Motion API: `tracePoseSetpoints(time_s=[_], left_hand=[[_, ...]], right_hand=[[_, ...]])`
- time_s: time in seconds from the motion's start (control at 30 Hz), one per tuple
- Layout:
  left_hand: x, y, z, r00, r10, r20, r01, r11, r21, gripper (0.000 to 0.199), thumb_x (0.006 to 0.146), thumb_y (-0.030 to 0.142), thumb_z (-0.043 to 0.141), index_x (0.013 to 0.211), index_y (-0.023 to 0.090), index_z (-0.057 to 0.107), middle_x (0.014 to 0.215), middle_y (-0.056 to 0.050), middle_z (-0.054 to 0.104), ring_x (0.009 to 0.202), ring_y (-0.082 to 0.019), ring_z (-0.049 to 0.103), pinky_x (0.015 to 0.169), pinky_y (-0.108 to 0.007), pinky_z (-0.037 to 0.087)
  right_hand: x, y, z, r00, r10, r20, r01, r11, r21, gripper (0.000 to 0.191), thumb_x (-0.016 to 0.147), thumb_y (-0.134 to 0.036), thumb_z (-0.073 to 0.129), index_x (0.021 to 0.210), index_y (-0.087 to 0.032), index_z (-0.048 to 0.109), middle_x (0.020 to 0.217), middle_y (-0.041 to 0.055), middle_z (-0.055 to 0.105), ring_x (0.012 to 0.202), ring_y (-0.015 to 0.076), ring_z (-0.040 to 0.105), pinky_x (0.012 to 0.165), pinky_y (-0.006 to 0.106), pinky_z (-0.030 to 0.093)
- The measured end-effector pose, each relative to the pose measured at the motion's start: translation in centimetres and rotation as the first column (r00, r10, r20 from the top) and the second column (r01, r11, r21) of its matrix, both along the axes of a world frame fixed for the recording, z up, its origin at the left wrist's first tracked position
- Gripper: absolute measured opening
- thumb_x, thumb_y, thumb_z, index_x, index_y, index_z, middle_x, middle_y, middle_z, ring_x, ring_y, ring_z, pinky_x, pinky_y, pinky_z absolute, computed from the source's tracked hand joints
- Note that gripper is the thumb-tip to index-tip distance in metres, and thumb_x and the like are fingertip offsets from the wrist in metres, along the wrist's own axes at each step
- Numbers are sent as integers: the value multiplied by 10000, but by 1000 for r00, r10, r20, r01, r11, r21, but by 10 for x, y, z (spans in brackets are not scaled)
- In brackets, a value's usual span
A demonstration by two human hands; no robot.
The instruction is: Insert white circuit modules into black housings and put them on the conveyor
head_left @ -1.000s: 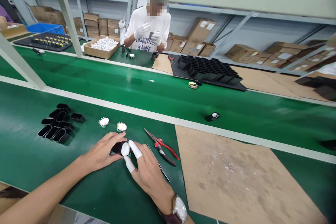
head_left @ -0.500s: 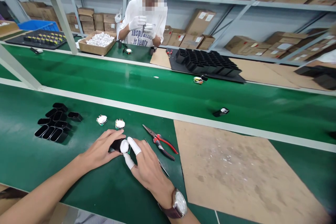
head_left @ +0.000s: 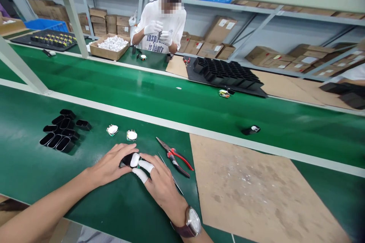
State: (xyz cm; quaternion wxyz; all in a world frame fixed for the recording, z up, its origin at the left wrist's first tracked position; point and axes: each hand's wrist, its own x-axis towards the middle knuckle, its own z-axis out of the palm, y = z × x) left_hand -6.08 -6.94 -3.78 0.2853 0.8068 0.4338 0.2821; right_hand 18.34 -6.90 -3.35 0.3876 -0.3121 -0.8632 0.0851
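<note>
**Two-handed hold, near bench (head_left: 23,159)**

Belt (head_left: 114,79): green, runs left to right beyond the bench.
Co-worker (head_left: 162,19): far side of the belt, white gloves raised at the chest, small dark piece in them.
Sheet (head_left: 256,182): brown, stained, lying flat at the right of the bench.
Left hand (head_left: 111,163): closed round the case, thumb on the near side, fingers on the far side.
Right hand (head_left: 164,184): bent inward from the right; thumb and forefinger, in white cots, pinch the board.
Spare cases (head_left: 65,123): black, clustered at left, one slightly apart on the right of the group.
Pliers (head_left: 173,156): red and black handles, lying beyond the right hand, tips pointing far left.
Case (head_left: 127,160): black, lying between the hands near the middle of the bench, mouth toward the right.
Board (head_left: 135,160): white-topped, at that mouth; depth of insertion cannot be told.
Loose boards (head_left: 131,135): two, white-topped, just beyond the left hand.
Thin tool (head_left: 178,187): beside the right hand, partly hidden.
</note>
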Motion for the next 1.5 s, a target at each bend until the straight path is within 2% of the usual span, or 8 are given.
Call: tracePoseSetpoints(time_s=[0.1,0.2,0.4,0.6,0.73,0.97,1.27,1.5], left_hand=[[-1,-1,-2,1000,-15,14,15,1000,-2,759,1031,234,635,1653,376,225,1492,-70,632,1324,-289,590,1122,-524,499],[0,-2,-1,1000,-8,11,8,1000,-5,757,1017,208,635,1646,363,242,1484,-64,642,1320,-293,604,1140,-531,481],[1,-1,3,1000,17,0,-17,1000,-20,728,982,179,637,1615,343,318,1444,-59,673,1282,-299,649,1126,-516,508],[-1,0,5,997,47,58,-40,991,-124,712,977,246,680,1598,323,341,1496,-54,657,1380,-294,620,1190,-492,477],[-1,-2,14,996,21,88,2,966,-259,751,973,202,634,1624,348,288,1518,-21,648,1322,-244,680,1101,-404,553],[-1,-3,17,999,13,52,2,959,-284,760,979,217,614,1645,354,276,1451,-13,702,1281,-254,707,1025,-381,588],[0,0,20,995,28,96,10,928,-371,750,991,252,617,1641,355,259,1439,-7,705,1360,-248,645,1136,-426,519],[0,0,23,994,27,101,15,922,-387,752,986,266,622,1636,349,253,1428,2,711,1360,-235,638,1157,-421,492]], right_hand=[[1,-1,-7,998,41,-47,-42,999,-8,227,992,-18,586,1100,-217,596,1390,148,663,1090,260,697,906,485,610],[-2,-2,-4,996,62,-66,-67,996,-64,217,1002,-24,564,1058,-228,610,1383,135,659,1063,247,688,866,470,615],[-12,-1,13,996,55,-66,-62,993,-103,192,999,-139,682,1164,-230,647,1311,131,689,1130,255,691,905,453,638],[-18,1,11,998,53,-20,-55,995,-84,278,1001,-180,694,1270,-211,630,1355,172,653,1233,298,653,962,510,632],[-17,1,10,997,48,-63,-54,994,-96,355,992,-120,669,1328,-217,606,1322,144,657,1222,272,642,989,492,618],[-15,3,9,999,42,35,-35,985,-170,452,1025,-135,583,1470,-191,537,1290,162,611,1171,276,616,957,478,623],[-4,6,5,977,113,182,-98,991,-92,445,967,-4,535,1370,-175,615,1311,168,612,1158,300,588,939,490,613],[-4,7,11,968,125,220,-93,984,-150,469,948,1,566,1386,-164,606,1312,162,614,1137,291,600,945,477,612]])
